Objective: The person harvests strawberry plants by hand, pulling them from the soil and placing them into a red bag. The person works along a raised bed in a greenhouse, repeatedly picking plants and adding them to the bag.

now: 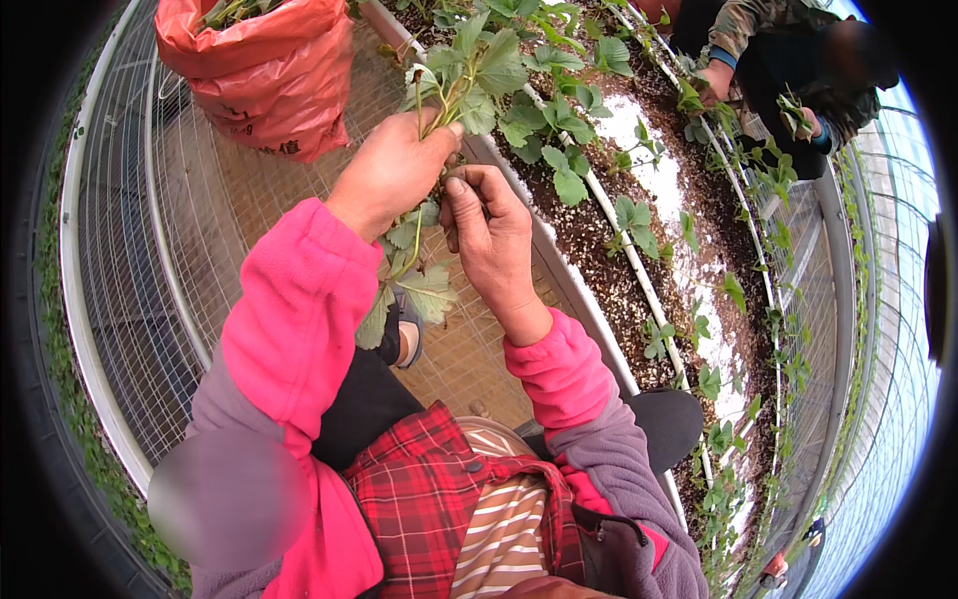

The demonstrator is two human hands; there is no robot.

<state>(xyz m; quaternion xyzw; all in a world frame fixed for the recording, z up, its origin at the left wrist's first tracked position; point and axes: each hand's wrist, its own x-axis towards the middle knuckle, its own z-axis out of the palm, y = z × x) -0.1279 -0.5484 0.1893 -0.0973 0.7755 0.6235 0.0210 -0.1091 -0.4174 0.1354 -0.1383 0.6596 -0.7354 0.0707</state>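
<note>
In the head view my left hand grips a bunch of strawberry stems whose leaves stand up above the fist. My right hand is close beside it, thumb and fingertips drawn together just below the bunch, where the stems pass. Whether a stem is pinched there cannot be told. More strawberry leaves hang down between my two wrists. At the upper left, beyond my left hand, stands a red plastic sack with cut greenery in its mouth.
Along my right runs a raised planting bed with strawberry plants and thin white irrigation pipes. Across it a co-worker in a camouflage sleeve handles leaves. Wire mesh lies beneath my hands. A white rail curves along the left.
</note>
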